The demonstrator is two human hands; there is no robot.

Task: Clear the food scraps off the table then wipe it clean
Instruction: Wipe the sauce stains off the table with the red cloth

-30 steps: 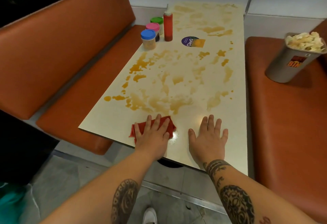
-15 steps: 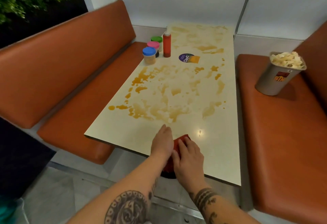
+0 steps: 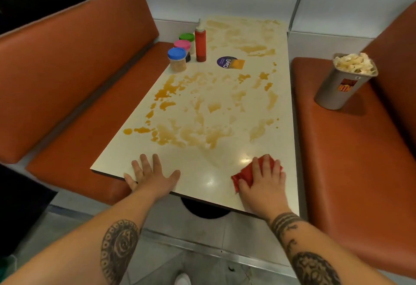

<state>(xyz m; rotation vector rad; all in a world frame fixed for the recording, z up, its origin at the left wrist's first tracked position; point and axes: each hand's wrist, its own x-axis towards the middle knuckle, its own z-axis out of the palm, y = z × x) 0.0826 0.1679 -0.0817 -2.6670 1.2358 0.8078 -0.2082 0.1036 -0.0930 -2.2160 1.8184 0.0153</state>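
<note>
Currently the right hand (image 3: 263, 183) presses flat, fingers straight, on the cloth (image 3: 240, 177) at the near right corner of the table (image 3: 216, 185); the stains (image 3: 193, 131) lie ahead and leftward. The left hand (image 3: 153, 176) rests spread, holding nothing.

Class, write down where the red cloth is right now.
In the head view, the red cloth lies by the table's near right corner, under the right hand, nearer than the brown smears.

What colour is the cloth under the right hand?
Red, seen in the head view: the cloth lies under the right hand.
</note>
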